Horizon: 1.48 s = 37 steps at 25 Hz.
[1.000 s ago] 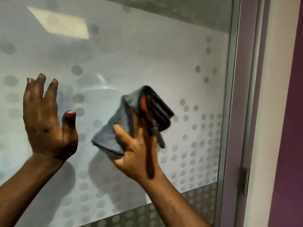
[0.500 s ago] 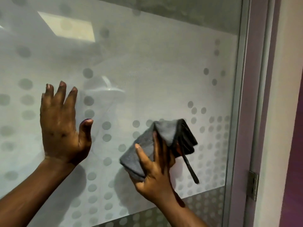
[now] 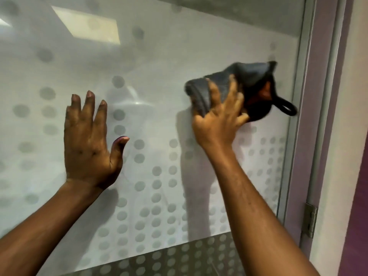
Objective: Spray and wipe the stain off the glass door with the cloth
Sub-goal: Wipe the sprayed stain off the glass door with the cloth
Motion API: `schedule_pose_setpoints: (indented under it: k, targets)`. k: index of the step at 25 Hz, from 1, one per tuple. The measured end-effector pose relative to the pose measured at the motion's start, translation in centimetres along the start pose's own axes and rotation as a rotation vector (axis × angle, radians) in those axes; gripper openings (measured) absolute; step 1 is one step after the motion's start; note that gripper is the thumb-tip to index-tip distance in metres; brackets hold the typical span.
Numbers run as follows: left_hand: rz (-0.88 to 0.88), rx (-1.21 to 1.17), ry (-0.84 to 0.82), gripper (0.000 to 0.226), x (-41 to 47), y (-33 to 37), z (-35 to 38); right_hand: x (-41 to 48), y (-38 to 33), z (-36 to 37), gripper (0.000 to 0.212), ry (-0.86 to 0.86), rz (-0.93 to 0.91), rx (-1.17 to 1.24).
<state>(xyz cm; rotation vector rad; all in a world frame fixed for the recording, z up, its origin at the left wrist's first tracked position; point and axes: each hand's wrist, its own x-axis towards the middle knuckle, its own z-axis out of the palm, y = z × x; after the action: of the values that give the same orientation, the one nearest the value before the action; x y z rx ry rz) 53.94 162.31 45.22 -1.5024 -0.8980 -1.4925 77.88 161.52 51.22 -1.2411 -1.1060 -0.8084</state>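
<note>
The frosted glass door point(image 3: 159, 62) with grey dots fills most of the view. My right hand point(image 3: 217, 124) presses a bunched grey cloth point(image 3: 239, 80) against the glass near the door's right edge; a black loop point(image 3: 286, 108) hangs off the cloth's right side. My left hand point(image 3: 89, 144) lies flat on the glass to the left, fingers spread, holding nothing. No stain shows on the glass, and no spray bottle is in view.
A metal frame point(image 3: 296, 116) borders the glass on the right, with a purple door jamb point(image 3: 320, 96) beyond it and a metal hinge point(image 3: 309, 220) low down. A white and purple wall point(image 3: 356, 176) lies at the far right.
My right hand swept the cloth down and to the right, then up toward the door's right edge. My left hand stayed flat on the glass.
</note>
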Motion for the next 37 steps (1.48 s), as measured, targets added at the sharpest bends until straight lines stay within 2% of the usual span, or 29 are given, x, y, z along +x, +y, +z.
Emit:
schedule_pose_setpoints:
  k: [3, 7, 9, 11, 13, 15, 17, 20, 22, 26, 31, 34, 37]
  targets:
    - [-0.001, -0.009, -0.038, 0.075, 0.0, 0.1, -0.4, -2.4, 3.2, -0.7, 0.058, 0.032, 0.137, -0.078]
    - [-0.007, -0.017, -0.034, 0.072, 0.0, 0.2, -0.3, -10.1, 3.9, -1.1, 0.076, -0.033, 0.263, -0.122]
    - [-0.011, -0.034, -0.033, 0.071, 0.0, 0.2, -0.3, -15.5, 3.5, -1.5, 0.092, -0.138, 0.161, -0.121]
    - [-0.014, -0.044, -0.033, 0.07, 0.0, 0.2, -0.3, -20.3, 3.9, -2.0, 0.096, -0.255, -0.047, -0.06]
    - [-0.016, -0.053, -0.033, 0.07, 0.0, 0.1, -0.4, -21.3, 5.1, -2.0, 0.074, -0.284, -0.256, 0.03]
    - [-0.017, -0.064, -0.033, 0.069, -0.2, 0.1, -0.4, -18.0, 5.7, -1.6, 0.061, -0.219, -0.323, 0.024]
    - [-0.017, -0.078, -0.039, 0.069, -0.2, 0.0, -0.5, -12.3, 4.9, -1.0, 0.067, -0.072, -0.147, -0.093]
    - [-0.014, -0.059, -0.054, 0.071, -0.1, 0.1, -0.7, -2.5, 2.7, -0.5, 0.065, 0.042, 0.219, -0.045]
    - [-0.016, -0.052, -0.069, 0.074, -0.1, 0.2, -0.8, 2.0, 1.2, -0.5, 0.058, 0.056, 0.25, -0.041]
    - [-0.018, -0.043, -0.071, 0.077, -0.1, 0.3, -0.6, 4.8, -3.1, -0.3, 0.059, -0.011, 0.058, -0.034]
    - [-0.049, -0.166, 0.023, 0.079, -0.2, 0.3, -0.7, -0.8, -7.5, 0.0, 0.071, -0.107, -0.311, 0.009]
    - [-0.041, -0.213, 0.111, 0.078, -0.4, 0.2, -0.8, -6.2, -7.3, 0.2, 0.073, -0.112, -0.447, -0.025]
    - [-0.031, -0.207, 0.097, 0.078, -0.5, -0.1, -0.8, -9.6, -4.9, -0.1, 0.067, -0.113, -0.505, -0.044]
